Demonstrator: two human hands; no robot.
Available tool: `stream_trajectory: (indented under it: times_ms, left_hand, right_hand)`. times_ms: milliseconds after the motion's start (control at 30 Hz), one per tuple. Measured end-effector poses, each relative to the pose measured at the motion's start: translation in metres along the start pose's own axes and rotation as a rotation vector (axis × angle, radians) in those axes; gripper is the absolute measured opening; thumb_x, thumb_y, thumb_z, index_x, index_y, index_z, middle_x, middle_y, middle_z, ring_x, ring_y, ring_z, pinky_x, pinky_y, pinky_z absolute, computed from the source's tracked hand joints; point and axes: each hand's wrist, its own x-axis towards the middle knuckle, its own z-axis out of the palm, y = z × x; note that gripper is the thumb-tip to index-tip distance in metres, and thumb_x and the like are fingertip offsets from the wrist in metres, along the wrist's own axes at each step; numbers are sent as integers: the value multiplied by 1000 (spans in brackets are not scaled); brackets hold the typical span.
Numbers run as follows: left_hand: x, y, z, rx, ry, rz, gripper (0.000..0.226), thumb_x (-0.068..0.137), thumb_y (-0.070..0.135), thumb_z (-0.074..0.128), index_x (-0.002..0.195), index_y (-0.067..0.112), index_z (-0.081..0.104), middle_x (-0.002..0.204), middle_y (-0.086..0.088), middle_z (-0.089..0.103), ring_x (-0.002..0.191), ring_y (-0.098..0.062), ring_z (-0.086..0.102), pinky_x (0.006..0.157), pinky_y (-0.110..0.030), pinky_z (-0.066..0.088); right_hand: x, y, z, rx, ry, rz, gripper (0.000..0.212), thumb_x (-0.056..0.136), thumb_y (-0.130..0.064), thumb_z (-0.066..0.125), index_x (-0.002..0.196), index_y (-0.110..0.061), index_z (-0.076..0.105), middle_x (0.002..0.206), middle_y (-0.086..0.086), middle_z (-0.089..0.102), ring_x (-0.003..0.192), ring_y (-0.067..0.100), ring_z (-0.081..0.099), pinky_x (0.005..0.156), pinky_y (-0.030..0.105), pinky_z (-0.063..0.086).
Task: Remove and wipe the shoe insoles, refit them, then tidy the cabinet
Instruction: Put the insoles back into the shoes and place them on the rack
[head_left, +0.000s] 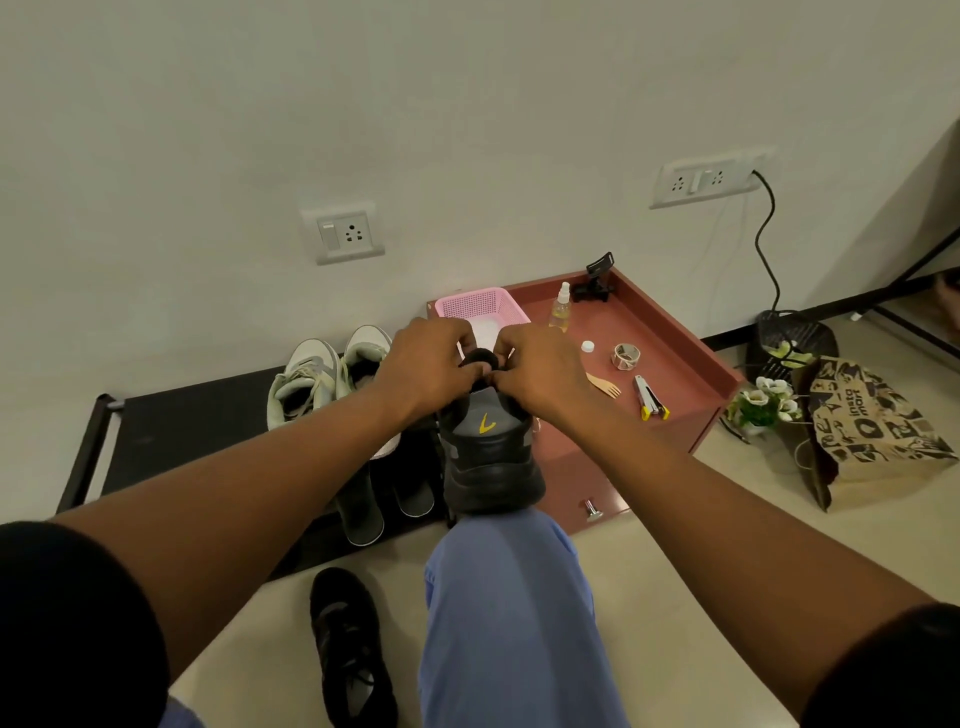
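Note:
A black shoe (491, 457) with a yellow mark on its heel stands heel-down on my knee (506, 561) in blue trousers. My left hand (428, 364) and my right hand (540, 371) meet at the shoe's opening, and both pinch a dark insole end (480, 358) that sticks out of it. The rest of the insole is hidden inside the shoe. A second black shoe (348, 639) lies on the floor by my leg.
A low black rack (171, 431) holds pale green sneakers (317, 374) and dark slippers (384, 493). The red-brown cabinet (675, 364) carries a pink basket (478, 304), spray bottle (560, 306), tape roll (626, 356), wooden fork (605, 385) and stapler (649, 399). A paper bag (872, 431) stands right.

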Motion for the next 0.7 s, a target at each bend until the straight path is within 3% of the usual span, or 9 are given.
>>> stream_trajectory:
  times_ms: [67, 133, 233, 333, 433, 533, 600, 700]
  left_hand:
    - [0, 1, -4, 52, -90, 7, 30, 81, 43, 82, 91, 21, 64, 84, 2, 66, 81, -22, 61, 73, -35, 50]
    - [0, 0, -7, 108, -124, 19, 28, 81, 36, 81, 80, 25, 55, 78, 4, 62, 79, -24, 60, 68, -34, 46]
    - [-5, 2, -4, 141, -90, 51, 27, 83, 28, 79, 76, 21, 54, 73, 5, 55, 76, -24, 57, 62, -31, 37]
    - [-5, 9, -2, 117, -62, 42, 25, 85, 23, 78, 75, 20, 55, 73, 4, 54, 77, -25, 57, 60, -31, 35]
    - [-3, 15, -7, 113, -50, 35, 22, 85, 19, 77, 75, 18, 57, 73, 3, 56, 78, -25, 55, 62, -32, 32]
    - [-5, 21, -16, 141, -25, 60, 11, 86, 13, 72, 81, 12, 62, 74, 0, 58, 80, -27, 54, 63, -33, 28]
    - [-9, 26, -27, 165, 6, 92, 8, 86, 14, 71, 84, 11, 63, 76, -4, 63, 78, -29, 55, 62, -35, 31]
    - [-14, 34, -56, 142, 65, 92, 11, 87, 23, 72, 89, 15, 65, 81, -6, 69, 80, -29, 60, 68, -39, 46]
  right_hand:
    - [-3, 2, 0, 9, 24, -22, 13, 82, -25, 77, 86, -15, 68, 87, 3, 70, 83, 24, 61, 59, 28, 35]
    - [-5, 3, 0, 23, 52, -39, 9, 85, -22, 72, 88, -15, 68, 87, 4, 70, 82, 25, 61, 58, 28, 35]
    - [-9, 4, 2, 33, 81, -44, 6, 86, -18, 68, 88, -13, 66, 85, 5, 67, 78, 25, 59, 57, 29, 39]
    - [-10, 7, 3, 44, 93, 4, 9, 87, -20, 70, 88, -13, 64, 87, 7, 68, 81, 29, 61, 66, 38, 50]
    - [-10, 9, -3, 23, -1, 102, 21, 90, -33, 74, 95, -16, 64, 90, 4, 65, 83, 26, 60, 71, 39, 53]
    - [-11, 3, -16, -38, -182, 137, 29, 92, -38, 71, 80, -13, 64, 71, 3, 61, 66, 24, 63, 58, 31, 49]
    - [-10, -5, -28, -85, -194, 122, 33, 91, -37, 72, 74, -12, 58, 69, 5, 58, 70, 27, 62, 57, 31, 44]
    - [-6, -26, -50, -105, -105, 97, 29, 88, -37, 74, 81, -11, 62, 78, 7, 58, 75, 27, 58, 58, 31, 41]
